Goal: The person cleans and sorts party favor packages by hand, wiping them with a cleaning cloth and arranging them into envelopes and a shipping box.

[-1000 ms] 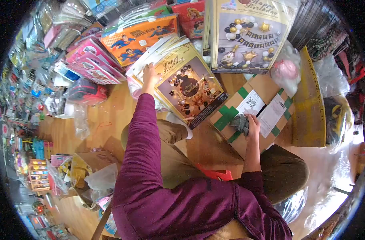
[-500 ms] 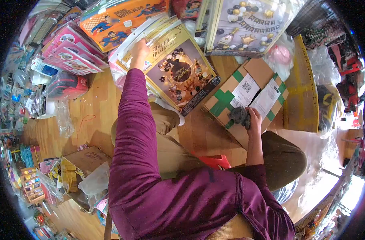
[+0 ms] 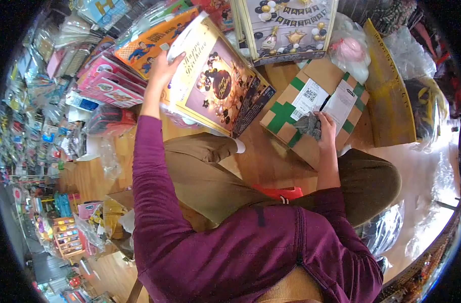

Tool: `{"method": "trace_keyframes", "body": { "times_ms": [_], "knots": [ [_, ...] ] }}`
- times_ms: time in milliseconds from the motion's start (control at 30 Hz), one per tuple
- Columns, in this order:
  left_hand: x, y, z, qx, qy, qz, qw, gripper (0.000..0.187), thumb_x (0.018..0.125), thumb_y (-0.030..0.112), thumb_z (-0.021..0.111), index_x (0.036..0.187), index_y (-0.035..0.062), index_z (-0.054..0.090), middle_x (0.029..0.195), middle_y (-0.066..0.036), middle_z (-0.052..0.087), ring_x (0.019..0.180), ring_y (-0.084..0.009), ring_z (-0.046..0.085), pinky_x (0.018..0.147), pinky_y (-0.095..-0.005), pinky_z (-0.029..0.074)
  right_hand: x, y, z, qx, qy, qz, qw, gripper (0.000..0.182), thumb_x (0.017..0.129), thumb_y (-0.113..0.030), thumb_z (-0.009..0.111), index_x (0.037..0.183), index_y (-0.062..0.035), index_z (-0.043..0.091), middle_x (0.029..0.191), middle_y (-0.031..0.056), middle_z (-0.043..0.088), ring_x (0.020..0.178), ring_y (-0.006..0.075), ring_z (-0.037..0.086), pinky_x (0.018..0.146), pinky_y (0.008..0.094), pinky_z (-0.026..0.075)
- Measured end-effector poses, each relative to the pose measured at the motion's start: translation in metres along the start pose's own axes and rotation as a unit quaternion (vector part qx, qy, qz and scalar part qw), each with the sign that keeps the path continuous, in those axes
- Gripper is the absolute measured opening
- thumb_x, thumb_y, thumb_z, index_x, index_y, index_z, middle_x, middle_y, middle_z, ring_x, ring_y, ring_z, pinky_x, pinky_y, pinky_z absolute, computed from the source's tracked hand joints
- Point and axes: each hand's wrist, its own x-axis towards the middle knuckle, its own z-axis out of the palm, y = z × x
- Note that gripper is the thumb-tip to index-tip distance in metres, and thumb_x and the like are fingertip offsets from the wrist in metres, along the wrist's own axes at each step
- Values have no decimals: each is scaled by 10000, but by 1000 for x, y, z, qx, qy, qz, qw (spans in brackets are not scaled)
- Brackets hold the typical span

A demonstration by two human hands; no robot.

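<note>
Birthday pack (image 3: 215, 83) now lifted (tilted).

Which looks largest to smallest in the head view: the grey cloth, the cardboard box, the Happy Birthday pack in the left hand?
1. Happy Birthday pack
2. Cardboard box, close behind; the tilted pack makes this unsure.
3. Grey cloth, clearly smallest.

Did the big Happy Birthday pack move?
Yes. The left hand has tipped the Happy Birthday pack up on edge, lifting its left side, while the taped cardboard box beside it stays flat.
</note>
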Motion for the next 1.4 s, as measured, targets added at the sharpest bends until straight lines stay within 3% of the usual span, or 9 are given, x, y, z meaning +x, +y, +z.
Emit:
{"method": "trace_keyframes", "body": {
  "times_ms": [167, 500, 633, 700, 767, 833, 1067, 1233, 1400],
  "knots": [
    [-22, 39, -87, -319, -117, -64, 938, 295, 829, 153, 596, 1052, -37, 559, 872, -51, 629, 736, -91, 573, 647, -237, 459, -4, -16, -9, 71, -15, 7, 997, 177, 844, -143, 542, 870, 15, 618, 770, 33, 601, 667, 106, 555, 597, 230, 445],
    [-72, 141, -198, -374, 17, 43, 926, 236, 874, 133, 524, 1033, -38, 553, 909, -97, 632, 743, -113, 609, 660, -226, 487, 19, -29, -93, 460, 14, 0, 888, 235, 866, -142, 480, 994, 37, 561, 955, 110, 602, 884, 218, 574, 768, 320, 465],
    [-62, 170, -181, -547, 51, 72, 833, 263, 884, 145, 508, 1064, -45, 532, 964, -117, 622, 811, -144, 615, 699, -239, 500, 1, -56, -127, 540, -64, -79, 835, 262, 862, -204, 455, 998, -1, 549, 975, 120, 596, 914, 267, 558, 809, 393, 452],
    [-55, 187, -152, -552, 49, 65, 830, 322, 897, 223, 495, 1079, -40, 533, 992, -111, 612, 813, -139, 607, 706, -239, 488, -12, -74, -135, 520, 53, -111, 845, 274, 857, -224, 453, 1015, -24, 552, 978, 116, 595, 916, 264, 556, 792, 414, 455],
    [-40, 182, -114, -403, 50, -14, 914, 413, 899, 325, 477, 1089, -38, 534, 999, -100, 607, 805, -138, 597, 720, -259, 473, -30, -89, -148, 535, -53, -210, 817, 286, 853, -231, 438, 1027, -35, 553, 988, 109, 594, 922, 271, 554, 781, 420, 458],
    [-43, 170, -42, -502, -16, -75, 861, 481, 889, 396, 466, 1095, -32, 538, 996, -93, 604, 829, -133, 582, 745, -273, 454, -38, -97, -170, 542, -36, -246, 803, 304, 845, -231, 433, 1027, -14, 543, 1005, 114, 586, 945, 281, 541, 777, 430, 458],
    [-180, 160, 232, -662, -72, -369, 649, 293, 857, 120, 544, 1107, -28, 514, 1034, -99, 580, 893, -195, 566, 766, -331, 460, -72, -148, -126, 314, 89, -344, 880, 408, 810, -214, 474, 1102, 71, 484, 1053, 198, 546, 993, 297, 530, 862, 396, 431],
    [-233, 167, 258, -537, -217, -413, 703, 270, 876, 164, 521, 1015, -64, 562, 953, -97, 599, 837, -149, 553, 757, -301, 430, -78, -105, -27, -87, 65, -195, 975, 347, 712, 50, 442, 1032, 7, 569, 979, 73, 594, 890, 168, 559, 805, 276, 441],
    [-247, 177, 232, -581, -283, -481, 592, 227, 888, 157, 488, 903, -54, 571, 834, -95, 595, 738, -152, 564, 652, -296, 453, -79, 17, 18, -518, -189, -377, 744, 432, 677, 22, 483, 1105, -23, 519, 1172, 178, 502, 1143, 353, 422, 977, 439, 324]
  ]
}}
